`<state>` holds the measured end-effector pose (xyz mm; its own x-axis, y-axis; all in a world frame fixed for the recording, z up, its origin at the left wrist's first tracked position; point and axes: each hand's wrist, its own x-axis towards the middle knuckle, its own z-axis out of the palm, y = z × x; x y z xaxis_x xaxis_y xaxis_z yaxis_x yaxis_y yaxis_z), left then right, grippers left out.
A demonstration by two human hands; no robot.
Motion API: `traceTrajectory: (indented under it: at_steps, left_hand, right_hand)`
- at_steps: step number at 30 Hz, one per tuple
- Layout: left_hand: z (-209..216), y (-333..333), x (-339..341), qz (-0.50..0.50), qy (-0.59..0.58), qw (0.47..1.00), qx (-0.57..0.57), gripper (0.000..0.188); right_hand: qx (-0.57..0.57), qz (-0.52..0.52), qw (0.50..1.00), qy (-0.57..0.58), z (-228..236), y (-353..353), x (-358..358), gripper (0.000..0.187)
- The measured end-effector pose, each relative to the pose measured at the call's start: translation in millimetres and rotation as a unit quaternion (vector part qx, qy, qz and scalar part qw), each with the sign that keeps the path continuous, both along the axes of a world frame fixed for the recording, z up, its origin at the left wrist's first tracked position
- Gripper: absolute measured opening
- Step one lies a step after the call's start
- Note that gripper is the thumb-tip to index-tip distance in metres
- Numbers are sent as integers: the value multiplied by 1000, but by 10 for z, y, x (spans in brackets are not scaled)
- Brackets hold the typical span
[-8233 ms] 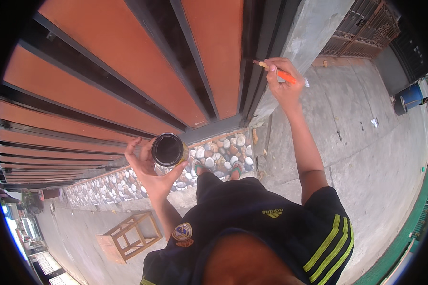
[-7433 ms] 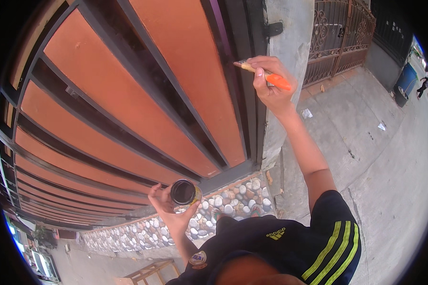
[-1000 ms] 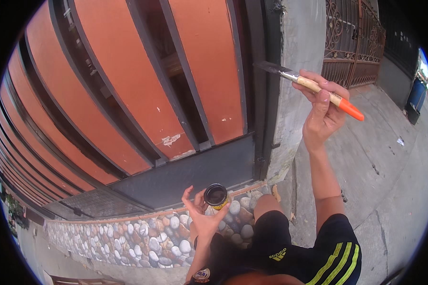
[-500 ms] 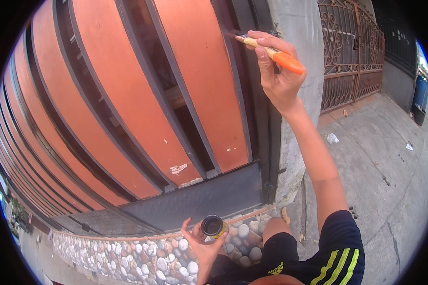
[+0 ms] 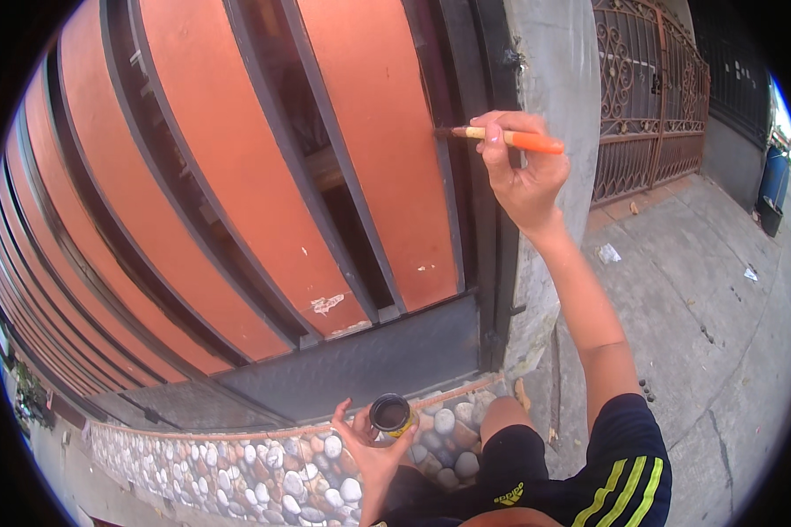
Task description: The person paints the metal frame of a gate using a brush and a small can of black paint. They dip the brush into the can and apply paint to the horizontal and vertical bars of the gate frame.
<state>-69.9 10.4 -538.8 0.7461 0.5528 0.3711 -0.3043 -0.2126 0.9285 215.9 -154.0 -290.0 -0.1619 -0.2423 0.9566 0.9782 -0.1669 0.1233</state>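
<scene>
My right hand pinches a paintbrush with an orange-tipped handle. Its dark bristles point left and meet the dark metal edge strip beside the rightmost orange panel of a gate. Low in front of me, my left hand is wrapped round a small open paint can with a yellow label. Dark paint shows inside the can, which is held roughly upright. Some of the left fingers are spread away from the can.
Several orange panels stand between dark bars to the left, above a grey lower metal plate. Below runs a ledge of rounded stones. A concrete post rises at the right, with a brown ornate gate and blue bin beyond the pavement.
My right hand has moved down along the dark edge strip with the paintbrush, whose handle now lies more level. The left hand and paint can have stayed nearly in place.
</scene>
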Motion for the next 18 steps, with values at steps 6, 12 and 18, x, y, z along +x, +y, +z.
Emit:
traceTrajectory:
  at_steps: [6, 12, 18]
  left_hand:
    - [46, -31, 3, 0, -20, 1000, 1, 99]
    - [15, -28, -27, 11, -16, 1000, -13, 99]
    - [8, -25, -69, 9, -23, 1000, -15, 100]
  right_hand:
    - [34, -19, 998, -47, 723, 83, 96, 16]
    - [69, 43, 990, -116, 1091, 124, 192, 16]
    - [11, -6, 999, -39, 108, 31, 229, 11]
